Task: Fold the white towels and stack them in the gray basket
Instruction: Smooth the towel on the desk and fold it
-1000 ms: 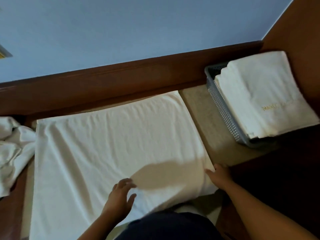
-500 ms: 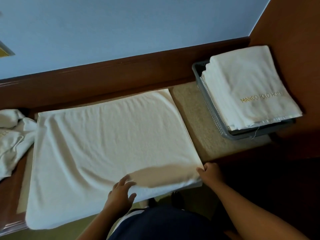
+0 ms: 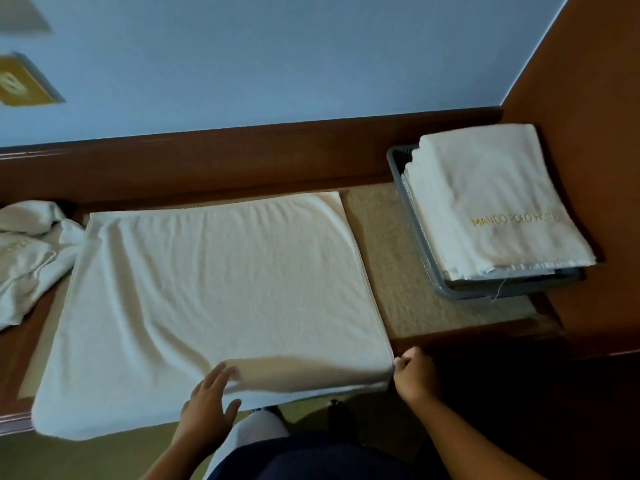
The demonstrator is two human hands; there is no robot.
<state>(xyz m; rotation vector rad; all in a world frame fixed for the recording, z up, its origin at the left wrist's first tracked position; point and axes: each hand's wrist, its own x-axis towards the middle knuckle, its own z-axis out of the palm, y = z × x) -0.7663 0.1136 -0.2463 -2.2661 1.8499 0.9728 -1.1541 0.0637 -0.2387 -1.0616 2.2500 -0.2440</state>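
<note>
while the left hand lies flat, fingers spread, on the near edge of the white towel, the right hand curls its fingers and pinches the towel's near right corner. the towel lies spread out left of the gray basket, which holds folded towels.

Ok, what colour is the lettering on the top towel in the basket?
Gold; the lettering on the top towel shows best in the head view.

Open strip between towel and basket, wood panel right — perhaps tight
</note>
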